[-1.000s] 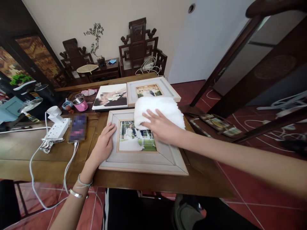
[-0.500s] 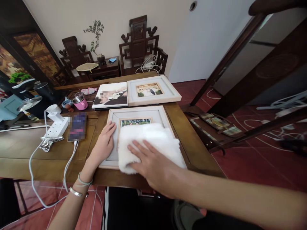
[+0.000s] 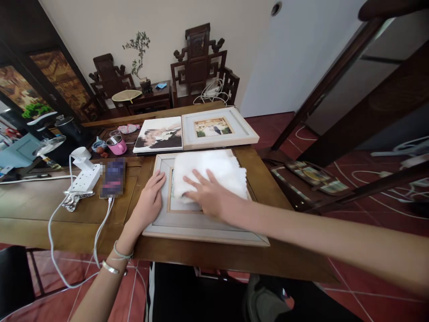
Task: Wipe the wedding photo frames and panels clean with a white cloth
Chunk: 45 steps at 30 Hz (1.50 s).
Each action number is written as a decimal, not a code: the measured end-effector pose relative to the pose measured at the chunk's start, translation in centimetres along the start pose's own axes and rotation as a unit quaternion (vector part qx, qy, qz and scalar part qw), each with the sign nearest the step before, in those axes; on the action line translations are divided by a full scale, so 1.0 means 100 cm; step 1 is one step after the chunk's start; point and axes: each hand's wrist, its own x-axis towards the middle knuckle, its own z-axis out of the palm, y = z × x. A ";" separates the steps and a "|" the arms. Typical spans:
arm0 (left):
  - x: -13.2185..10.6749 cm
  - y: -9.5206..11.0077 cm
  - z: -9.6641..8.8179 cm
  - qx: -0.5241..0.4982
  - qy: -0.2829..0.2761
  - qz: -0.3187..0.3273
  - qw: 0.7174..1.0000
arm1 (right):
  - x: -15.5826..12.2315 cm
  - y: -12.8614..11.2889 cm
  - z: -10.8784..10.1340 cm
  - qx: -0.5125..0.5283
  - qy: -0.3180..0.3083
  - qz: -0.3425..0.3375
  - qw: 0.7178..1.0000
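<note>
A pale wooden picture frame (image 3: 201,226) lies flat near the table's front edge, its photo mostly hidden under a thick, fluffy white cloth (image 3: 228,167). My right hand (image 3: 211,194) presses on the cloth, fingers spread and flat, on the frame's upper middle part. Resting along the frame's left side is my left hand (image 3: 150,197), fingers stretched out and steady against the edge. Behind it lie a second pale frame (image 3: 248,129) with a small photo and a white-edged photo panel (image 3: 159,134), side by side.
To the left are a phone (image 3: 113,179) on a charging cable, a white power strip (image 3: 87,176) and a pink mug (image 3: 116,145). A dark kettle (image 3: 69,127) stands farther back. Carved chairs (image 3: 198,58) line the wall; a wooden chair (image 3: 321,179) stands right of the table (image 3: 284,197).
My right hand and the white cloth have slid away from me across the frame, uncovering its lower border and covering the photo's upper part. My left hand stays on the left edge.
</note>
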 end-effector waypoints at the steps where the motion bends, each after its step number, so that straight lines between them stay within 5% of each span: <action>1: 0.000 0.000 0.000 0.002 0.001 -0.002 1.000 | -0.009 -0.012 -0.005 0.019 -0.035 0.002 0.999; 5: -0.001 0.002 0.002 0.012 0.004 -0.007 1.000 | -0.048 -0.050 -0.028 0.093 -0.124 -0.052 0.987; 9: -0.001 0.001 0.002 0.012 0.003 -0.007 1.000 | -0.056 -0.057 -0.028 0.132 -0.097 -0.102 0.981; 14: 0.001 0.005 -0.002 -0.005 -0.004 -0.007 1.000 | -0.007 -0.020 -0.004 -0.017 0.004 -0.042 0.999; 19: 0.000 0.017 -0.008 -0.048 0.021 -0.027 0.998 | 0.051 0.024 -0.008 -0.116 0.108 -0.028 0.987; 24: -0.001 0.021 -0.010 -0.075 0.027 -0.031 0.996 | 0.071 0.011 -0.013 -0.083 0.117 -0.056 0.988; 34: -0.002 0.019 -0.012 -0.109 0.021 -0.081 0.991 | -0.001 -0.063 0.010 -0.019 0.073 -0.145 0.987; 37: 0.000 0.016 -0.009 -0.084 0.003 -0.096 0.992 | -0.012 -0.063 0.008 0.001 0.029 -0.144 0.989; 45: -0.001 0.001 0.003 -0.034 0.028 -0.024 0.999 | -0.044 -0.039 -0.038 0.016 -0.142 -0.050 0.989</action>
